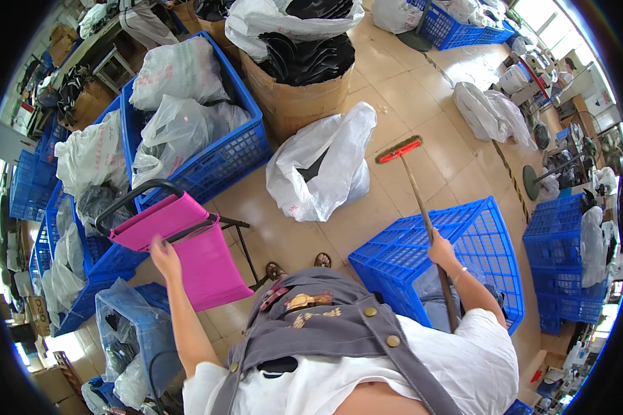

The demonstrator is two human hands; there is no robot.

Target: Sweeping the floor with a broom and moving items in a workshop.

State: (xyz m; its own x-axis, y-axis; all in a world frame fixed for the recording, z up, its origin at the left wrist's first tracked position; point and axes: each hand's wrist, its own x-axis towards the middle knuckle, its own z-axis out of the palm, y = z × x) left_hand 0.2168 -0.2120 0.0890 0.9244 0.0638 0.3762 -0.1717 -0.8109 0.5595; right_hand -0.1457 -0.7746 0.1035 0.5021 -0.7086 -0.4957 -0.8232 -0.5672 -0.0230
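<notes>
Head view: with the white sack on the tiled floor as landmark, the broom lies to its right, red head beside it and handle slanting back toward the wearer. The right hand, right of the sack and nearer the wearer, has its fingers closed round that handle. The pink chair stands left of the sack and nearer the wearer; the left hand is at its fabric, but blur hides the fingers, so I cannot tell whether they grip or merely touch.

A loaded blue crate sits just left of the sack, and a mesh crate to its right on the wearer's side, close under the broom handle. The handle's rear end overlaps that mesh crate; whether it is inside is unclear. If the right arm swung, the handle could snag on the lattice, or the broom head could knock the sack. A loose left hold might let the chair slip or tip, its black legs catching the sandals just on the sack's near side. Pulled leftward, the chair's frame could also hook the loaded crate, being so near it.
</notes>
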